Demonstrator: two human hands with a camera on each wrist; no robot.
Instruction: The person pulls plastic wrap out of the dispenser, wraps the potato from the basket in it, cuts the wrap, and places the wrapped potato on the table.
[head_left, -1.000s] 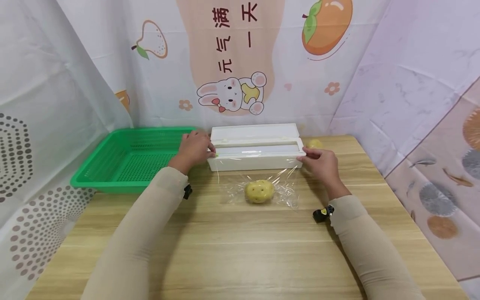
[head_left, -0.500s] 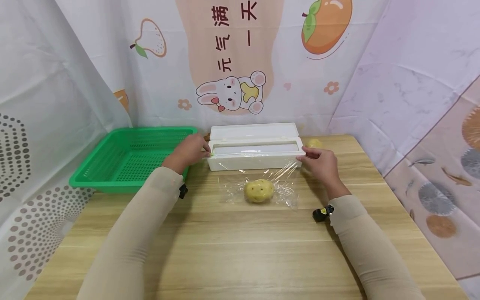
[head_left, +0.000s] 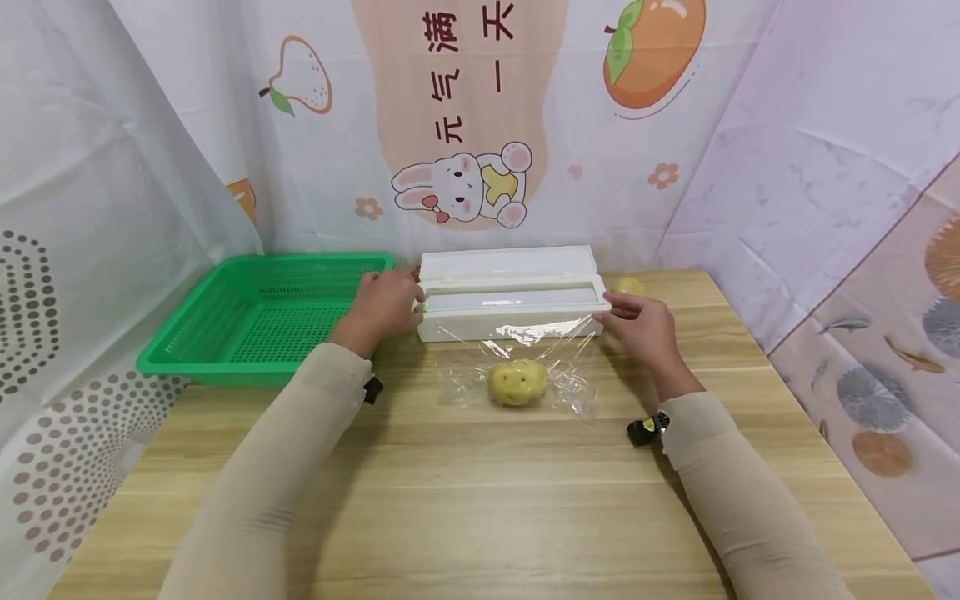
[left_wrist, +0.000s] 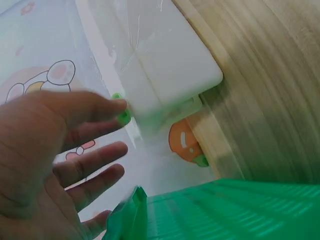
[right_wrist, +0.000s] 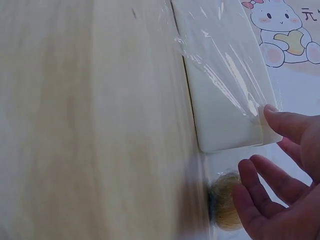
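Observation:
A long white cling film dispenser (head_left: 450,327) stands at the back of the table, lid raised, its roll showing through the slot. My left hand (head_left: 381,308) is at its left end, thumb and index finger pinching a small green slide cutter (left_wrist: 123,116); the other fingers are spread in the left wrist view. With thumb and fingers, my right hand (head_left: 643,327) holds the dispenser's right end. Clear cling film (head_left: 467,379) runs from the box's front edge down over a yellow potato (head_left: 517,382) on the wood.
A green plastic basket (head_left: 247,371) stands left of the dispenser, close to my left hand. Behind my right hand is another yellow, film-covered potato (right_wrist: 228,202). A printed curtain (head_left: 600,208) hangs right behind the table (head_left: 480,500).
My left hand has shifted slightly left with the green slide cutter, toward the dispenser's left end. My right hand, the potato and the box stay about where they were.

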